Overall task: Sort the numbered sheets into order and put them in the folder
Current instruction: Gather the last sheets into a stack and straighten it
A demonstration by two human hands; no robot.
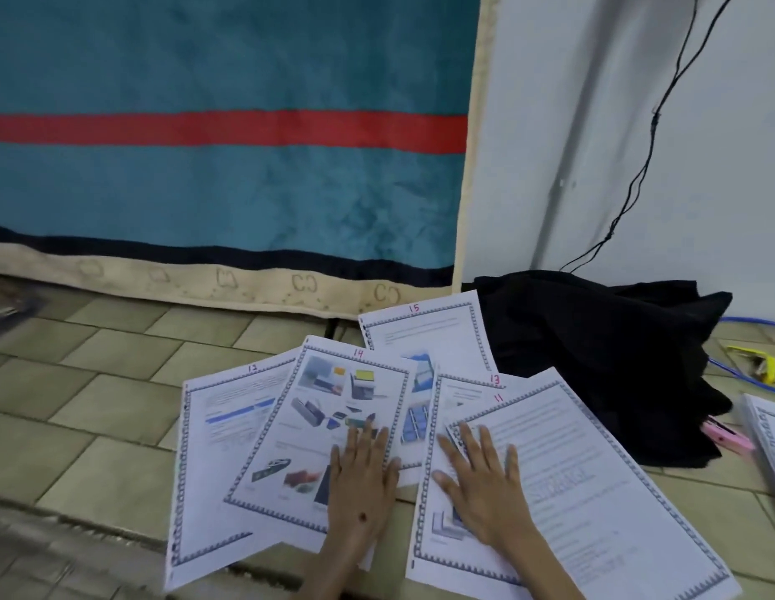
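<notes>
Both hands, left hand [361, 474] on sheet 14 [329, 426], right hand [481, 487] on sheet 11 [593, 482], are pressing flat, fingers spread; sheets are lying fanned unordered, no folder visible, so sorting is barely starting

Matt paper sheets [572, 469], plush cloth blanket [225, 166], matt floor tiles [95, 404]

From my feed I can read handwritten red numbers at the top of the white bordered printed sheets on the tiled floor: "15" on the far sheet [437, 335], "14" on the sheet with product photos [325, 426], "13" on the sheet tucked behind [459, 394], "11" on the right text sheet [593, 491]. The leftmost sheet [212, 469] looks like "12", blurry. Body text is unreadable.
</notes>
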